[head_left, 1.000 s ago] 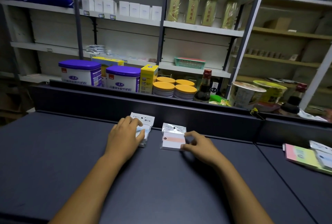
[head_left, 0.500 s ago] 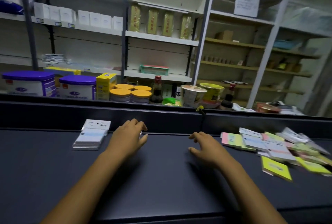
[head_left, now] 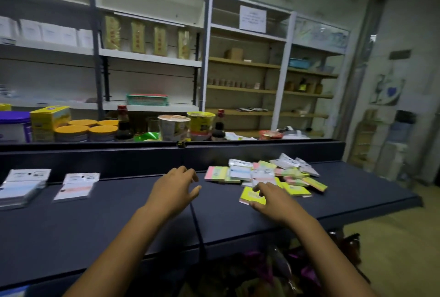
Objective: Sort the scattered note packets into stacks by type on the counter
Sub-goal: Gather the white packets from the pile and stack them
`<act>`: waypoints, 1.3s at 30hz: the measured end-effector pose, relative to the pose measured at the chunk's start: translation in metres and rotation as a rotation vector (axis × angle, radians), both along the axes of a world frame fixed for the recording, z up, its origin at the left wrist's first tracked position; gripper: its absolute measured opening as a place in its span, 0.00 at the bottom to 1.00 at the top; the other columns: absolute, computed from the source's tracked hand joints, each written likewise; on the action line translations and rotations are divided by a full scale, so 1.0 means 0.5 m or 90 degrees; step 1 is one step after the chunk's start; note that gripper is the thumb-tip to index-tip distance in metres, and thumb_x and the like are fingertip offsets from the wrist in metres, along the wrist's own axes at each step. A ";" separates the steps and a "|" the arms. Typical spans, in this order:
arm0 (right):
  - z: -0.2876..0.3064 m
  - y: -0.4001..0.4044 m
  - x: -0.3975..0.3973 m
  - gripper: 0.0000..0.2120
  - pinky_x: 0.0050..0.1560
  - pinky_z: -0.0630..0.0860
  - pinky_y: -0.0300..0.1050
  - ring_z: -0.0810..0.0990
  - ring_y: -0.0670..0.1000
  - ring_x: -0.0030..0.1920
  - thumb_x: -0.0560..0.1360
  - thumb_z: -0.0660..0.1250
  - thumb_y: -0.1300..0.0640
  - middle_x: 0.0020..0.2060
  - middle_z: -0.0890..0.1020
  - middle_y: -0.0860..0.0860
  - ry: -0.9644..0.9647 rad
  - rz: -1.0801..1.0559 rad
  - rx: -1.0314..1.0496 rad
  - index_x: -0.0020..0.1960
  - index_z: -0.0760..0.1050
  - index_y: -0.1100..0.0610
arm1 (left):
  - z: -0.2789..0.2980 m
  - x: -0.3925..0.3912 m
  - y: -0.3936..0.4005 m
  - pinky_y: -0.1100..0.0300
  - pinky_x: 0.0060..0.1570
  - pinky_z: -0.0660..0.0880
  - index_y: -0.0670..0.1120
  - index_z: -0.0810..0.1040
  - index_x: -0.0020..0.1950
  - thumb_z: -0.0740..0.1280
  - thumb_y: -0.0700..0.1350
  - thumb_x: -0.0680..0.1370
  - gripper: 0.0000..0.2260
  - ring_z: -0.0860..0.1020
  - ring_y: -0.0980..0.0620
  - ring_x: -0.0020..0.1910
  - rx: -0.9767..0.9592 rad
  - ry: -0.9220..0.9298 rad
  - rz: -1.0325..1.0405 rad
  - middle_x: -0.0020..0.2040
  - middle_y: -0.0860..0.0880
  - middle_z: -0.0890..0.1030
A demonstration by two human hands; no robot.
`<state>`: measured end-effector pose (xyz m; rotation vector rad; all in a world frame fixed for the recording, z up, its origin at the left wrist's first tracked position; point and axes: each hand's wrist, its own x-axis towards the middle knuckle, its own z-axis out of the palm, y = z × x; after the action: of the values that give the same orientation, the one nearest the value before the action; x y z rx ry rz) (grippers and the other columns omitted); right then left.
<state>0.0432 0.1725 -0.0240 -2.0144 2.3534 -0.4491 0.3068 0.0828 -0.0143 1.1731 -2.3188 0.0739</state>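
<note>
The right hand point(head_left: 273, 199) is the nearer one by far: its fingertips point(head_left: 258, 190) rest on the top edge of a yellow packet point(head_left: 251, 196) lying flat at the near left corner of the scattered pile point(head_left: 269, 174), with the thumb at the packet's near right corner. Its fingers are bent over the packet, touching rather than clearly pinching — whether it has a grip yet I cannot tell. The packet lies just left of and beneath the hand, its long axis running roughly left to right along the counter point(head_left: 119, 225), slightly skewed, face up. The left hand point(head_left: 175, 189) hovers near the counter's middle seam, fingers loosely spread and holding nothing, well apart from the pile and pointing toward it. Far to the left sit two started stacks — a blue-banded stack point(head_left: 22, 188) at the frame edge and a pink-banded stack point(head_left: 76, 186) beside it. The yellow packet seems to match neither, so it likely needs a new spot, a carry leftward.
</note>
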 end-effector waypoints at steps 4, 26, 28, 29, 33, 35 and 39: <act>-0.003 0.062 -0.079 0.23 0.62 0.73 0.49 0.72 0.52 0.65 0.79 0.64 0.42 0.66 0.74 0.50 -0.015 -0.015 0.001 0.69 0.68 0.50 | -0.005 -0.091 0.047 0.57 0.50 0.75 0.55 0.73 0.61 0.62 0.58 0.80 0.13 0.73 0.53 0.57 0.006 0.000 -0.020 0.58 0.54 0.75; -0.004 -0.079 -0.251 0.21 0.61 0.73 0.48 0.73 0.51 0.64 0.77 0.66 0.45 0.64 0.75 0.49 -0.042 -0.010 -0.037 0.67 0.70 0.49 | -0.031 -0.291 -0.106 0.56 0.48 0.75 0.54 0.74 0.60 0.63 0.55 0.79 0.12 0.75 0.53 0.55 0.070 0.034 -0.007 0.56 0.55 0.76; 0.001 -0.110 -0.265 0.20 0.60 0.73 0.48 0.74 0.51 0.63 0.78 0.65 0.45 0.63 0.75 0.49 -0.033 -0.006 -0.041 0.67 0.70 0.50 | -0.037 -0.307 -0.140 0.56 0.46 0.75 0.54 0.74 0.60 0.63 0.55 0.79 0.12 0.75 0.53 0.55 0.076 0.045 0.000 0.55 0.55 0.76; 0.002 -0.124 -0.271 0.19 0.60 0.73 0.48 0.74 0.51 0.62 0.78 0.65 0.45 0.63 0.76 0.49 -0.035 -0.003 -0.047 0.67 0.70 0.51 | -0.041 -0.315 -0.156 0.56 0.46 0.74 0.54 0.74 0.60 0.64 0.55 0.79 0.12 0.75 0.53 0.55 0.080 0.051 0.004 0.56 0.55 0.76; -0.008 -0.176 -0.293 0.20 0.60 0.74 0.49 0.75 0.49 0.61 0.78 0.65 0.45 0.63 0.76 0.48 -0.053 0.008 -0.053 0.67 0.70 0.50 | -0.060 -0.353 -0.215 0.54 0.48 0.73 0.53 0.73 0.63 0.64 0.54 0.79 0.14 0.74 0.50 0.58 0.107 0.060 0.029 0.59 0.52 0.76; -0.016 -0.197 -0.306 0.20 0.58 0.75 0.48 0.76 0.49 0.59 0.78 0.65 0.44 0.62 0.76 0.48 -0.060 0.011 -0.046 0.67 0.70 0.50 | -0.072 -0.375 -0.233 0.53 0.51 0.73 0.52 0.71 0.65 0.65 0.55 0.79 0.17 0.73 0.48 0.60 0.130 0.054 0.048 0.61 0.49 0.75; -0.018 -0.236 -0.336 0.20 0.53 0.74 0.44 0.75 0.44 0.53 0.78 0.66 0.44 0.60 0.77 0.47 -0.087 0.015 -0.070 0.67 0.69 0.50 | -0.095 -0.419 -0.247 0.51 0.56 0.72 0.50 0.70 0.68 0.64 0.59 0.78 0.22 0.70 0.44 0.62 0.145 0.019 0.107 0.61 0.46 0.76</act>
<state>-0.1246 0.0546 -0.0328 -1.9824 2.2698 -0.7056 0.0972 -0.0406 -0.0617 1.4696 -2.2432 -0.1504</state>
